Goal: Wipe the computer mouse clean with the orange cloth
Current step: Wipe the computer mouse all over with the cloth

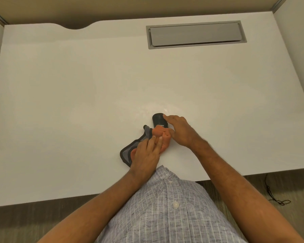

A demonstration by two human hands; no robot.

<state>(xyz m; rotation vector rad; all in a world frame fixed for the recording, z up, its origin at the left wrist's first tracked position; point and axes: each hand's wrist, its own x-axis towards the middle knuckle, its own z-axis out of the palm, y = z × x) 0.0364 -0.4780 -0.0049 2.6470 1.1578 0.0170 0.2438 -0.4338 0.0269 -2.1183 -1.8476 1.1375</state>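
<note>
A black computer mouse (pixel 158 120) lies on the white desk (pixel 77 95), a little in front of its middle. My right hand (pixel 180 131) holds the mouse from its right side, with the index finger along the top edge. The orange cloth (pixel 162 135), with a grey underside and a dark border, is bunched against the near end of the mouse and trails off to the near left. My left hand (pixel 146 155) presses down on the cloth, fingers together and pointing toward the mouse. Part of the cloth is hidden under this hand.
A grey cable hatch (pixel 196 34) is set into the desk at the far right. Beige partition walls stand behind and at both sides. A thin black cable (pixel 274 193) lies on the floor beyond the desk's near right edge.
</note>
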